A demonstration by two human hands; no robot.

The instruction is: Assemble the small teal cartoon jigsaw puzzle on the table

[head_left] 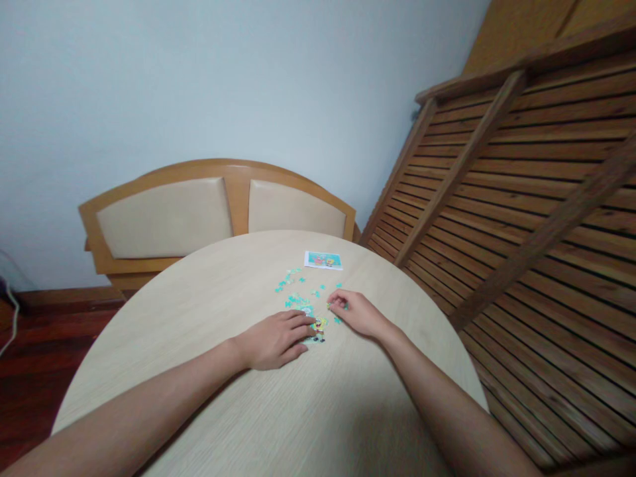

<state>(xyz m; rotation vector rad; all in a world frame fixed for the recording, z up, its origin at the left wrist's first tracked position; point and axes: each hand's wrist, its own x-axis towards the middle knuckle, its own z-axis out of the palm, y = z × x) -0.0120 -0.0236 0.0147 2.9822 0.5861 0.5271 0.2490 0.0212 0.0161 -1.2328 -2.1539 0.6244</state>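
My left hand point(278, 336) lies flat with its fingers stretched out over a partly joined jigsaw puzzle point(319, 330) and covers its left part. A yellow cartoon figure shows on the joined pieces beside the fingertips. To the right, my right hand point(360, 311) is closed in a pinch just above the table, with a small yellowish puzzle piece point(328, 307) at its fingertips. Loose teal puzzle pieces point(297, 301) lie just beyond my left hand, and another loose piece point(338, 320) is beneath my right hand.
A picture card point(323, 260) lies farther back on the round wooden table point(209, 291). More scattered pieces point(284, 283) are between it and my hands. Behind the table stands a padded headboard point(238, 199); a slatted wooden frame point(521, 218) leans at the right.
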